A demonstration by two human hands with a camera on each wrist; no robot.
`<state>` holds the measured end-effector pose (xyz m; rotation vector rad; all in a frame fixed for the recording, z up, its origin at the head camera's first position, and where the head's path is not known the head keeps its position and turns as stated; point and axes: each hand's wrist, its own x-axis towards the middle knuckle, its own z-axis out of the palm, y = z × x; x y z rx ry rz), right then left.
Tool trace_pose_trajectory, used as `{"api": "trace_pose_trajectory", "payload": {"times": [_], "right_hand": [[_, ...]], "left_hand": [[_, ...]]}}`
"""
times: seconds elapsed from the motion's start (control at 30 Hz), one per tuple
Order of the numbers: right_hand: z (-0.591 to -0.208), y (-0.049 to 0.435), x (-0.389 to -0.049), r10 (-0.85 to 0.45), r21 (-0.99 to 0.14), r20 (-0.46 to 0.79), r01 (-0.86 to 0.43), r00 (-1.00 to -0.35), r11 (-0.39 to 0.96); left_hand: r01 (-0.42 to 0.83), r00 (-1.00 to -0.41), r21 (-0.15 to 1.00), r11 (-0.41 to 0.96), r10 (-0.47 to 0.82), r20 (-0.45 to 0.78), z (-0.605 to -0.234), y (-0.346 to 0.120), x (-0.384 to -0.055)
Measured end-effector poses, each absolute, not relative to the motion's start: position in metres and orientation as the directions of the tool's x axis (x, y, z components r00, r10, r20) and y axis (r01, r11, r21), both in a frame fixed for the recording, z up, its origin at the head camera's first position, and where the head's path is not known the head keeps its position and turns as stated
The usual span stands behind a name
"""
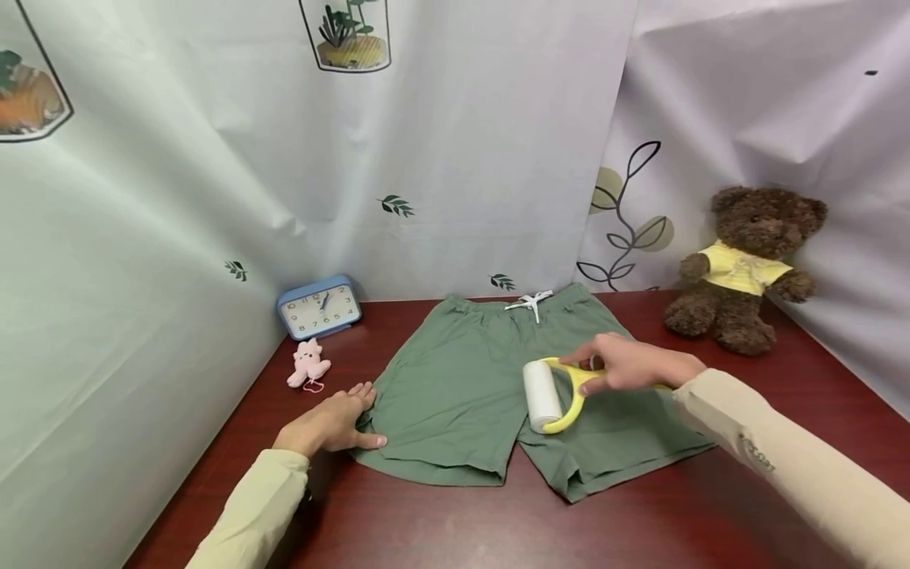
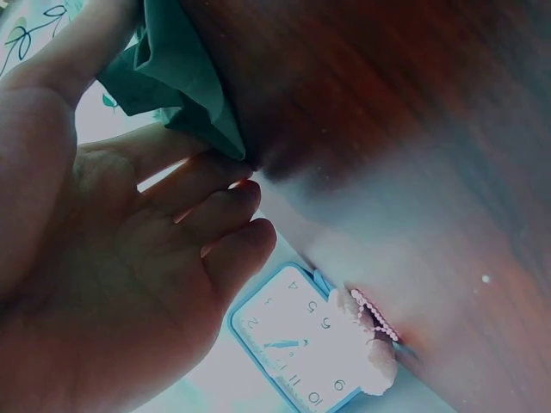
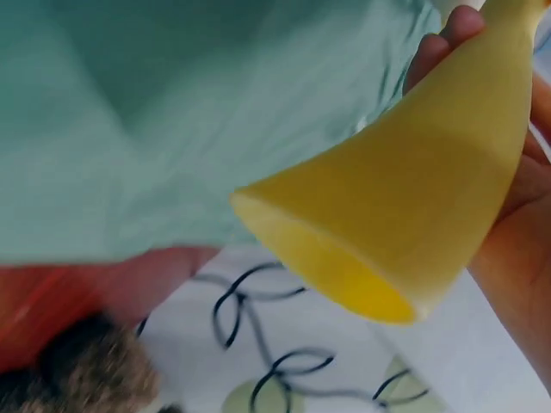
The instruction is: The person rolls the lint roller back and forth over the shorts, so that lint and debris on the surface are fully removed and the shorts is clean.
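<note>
White cloth backdrop (image 1: 462, 142) hangs behind and beside the work; on it the head view shows two printed jars, cut off by the picture's edge, three small leaf sprigs and one tall leafy vine. Below it spreads one dark red-brown wooden table (image 1: 426, 529).

One pair of green drawstring shorts (image 1: 455, 395) lies spread across the middle of the table, waistband toward the backdrop, both legs toward the person, one hem corner near the crotch crumpled.

One brown teddy bear (image 1: 735, 304) in a yellow T-shirt (image 1: 739, 269) sits at the far right, against the backdrop.

Two hands work at the shorts. Right hand (image 1: 626, 363) grips the yellow handle of one lint roller (image 1: 543, 395), fingers and thumb closed round it; the white roll is over the shorts near the crotch, though whether it touches the cloth is hard to tell. Left hand (image 1: 334, 423) is wide, fingers nearly straight and thumb spread away, touching the outer edge of the leg on its side.

One blue alarm clock (image 1: 320, 308) stands at the far left, with one pink plush charm (image 1: 309, 363) just in front.

One white drawstring (image 1: 529, 302) is tied in a bow at the waistband.
</note>
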<state>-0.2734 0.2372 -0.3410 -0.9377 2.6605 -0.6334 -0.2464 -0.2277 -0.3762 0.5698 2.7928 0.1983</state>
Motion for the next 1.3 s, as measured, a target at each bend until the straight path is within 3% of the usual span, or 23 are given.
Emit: {"api": "trace_pose_trajectory", "payload": {"times": [0.37, 0.63, 0.83, 1.0, 1.17, 1.3], "right_hand": [[-0.328, 0.321, -0.271, -0.616, -0.419, -0.133, -0.519, -0.776, 0.745], [-0.319, 0.376, -0.259, -0.509, -0.391, -0.228, -0.400, -0.830, 0.829], [-0.318, 0.410, -0.249, -0.521, -0.375, -0.174, -0.433, -0.836, 0.820], [-0.315, 0.407, -0.247, -0.521, -0.306, -0.155, -0.461, -0.839, 0.833], [-0.303, 0.381, -0.246, -0.451, -0.203, -0.220, -0.412, -0.865, 0.889], [-0.293, 0.360, -0.242, -0.437, -0.219, -0.215, -0.393, -0.873, 0.893]], "left_hand": [[0.359, -0.883, 0.183, 0.915, 0.397, -0.249, -0.375, -0.229, -0.246], [0.359, -0.881, 0.186, 0.915, 0.398, -0.256, -0.374, -0.228, -0.246], [0.367, -0.881, 0.181, 0.913, 0.403, -0.247, -0.374, -0.229, -0.247], [0.370, -0.882, 0.174, 0.913, 0.404, -0.242, -0.371, -0.229, -0.246], [0.363, -0.884, 0.194, 0.912, 0.402, -0.238, -0.373, -0.229, -0.245], [0.408, -0.875, 0.244, 0.880, 0.453, -0.173, -0.376, -0.231, -0.243]]}}
